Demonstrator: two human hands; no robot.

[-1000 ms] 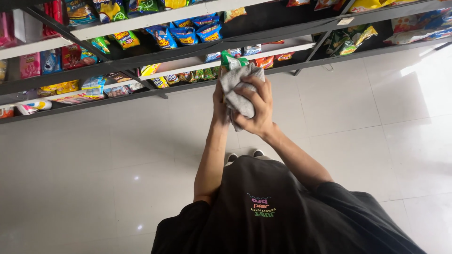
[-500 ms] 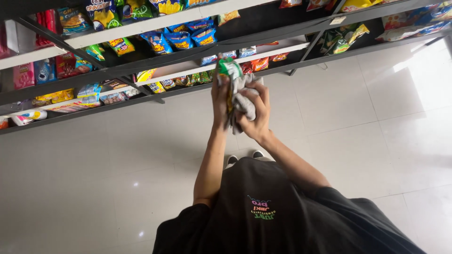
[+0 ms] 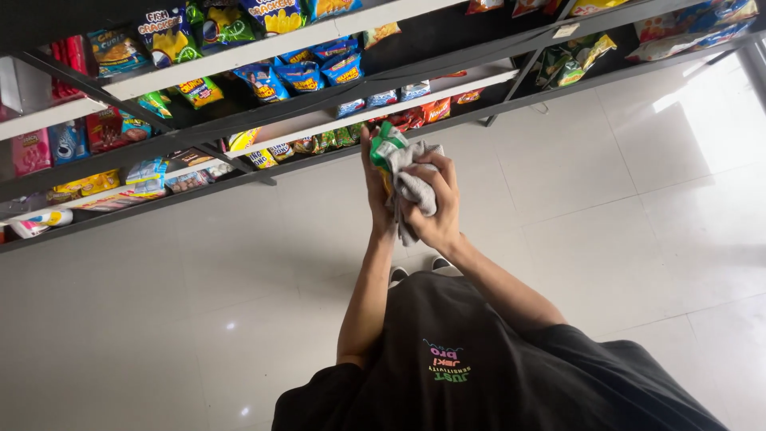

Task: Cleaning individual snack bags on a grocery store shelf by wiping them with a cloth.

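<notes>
1. Snack packet (image 3: 384, 150): small, green and white, held upright in front of the person's chest, out in the aisle in front of the shelving and level with the front edge of the lower white shelf (image 3: 383, 108), not resting on it.
2. Left hand (image 3: 375, 187) grips the packet from behind, fingers closed around its lower half; only the top corner shows above the grip.
3. Right hand (image 3: 435, 211) is bunched tight on a grey cloth (image 3: 415, 179) and presses it against the packet's face. Both hands are together, touching through cloth and packet.
4. Handling, as I judge it: the packet is light, thin film, probably air-puffed and crackly; contents likely brittle, so a hard squeeze could crush them. The film looks glossy, so it may slip under a rubbing cloth.
5. Best hold, by my reading: pinch the sealed top or bottom seam, or cup the side edges, leaving the flat face free for wiping.
6. The cloth is soft and limp; it drapes below the right palm.
7. Against the frame half a second earlier: hands and packet keep the same pairing, but the cloth has come further over the packet front and the green top now pokes out at upper left of the bundle.
8. The view has also shifted a little; the shelves sit lower and nearer in frame, with more of the upper shelf's blue packets (image 3: 299, 78) in sight.
</notes>
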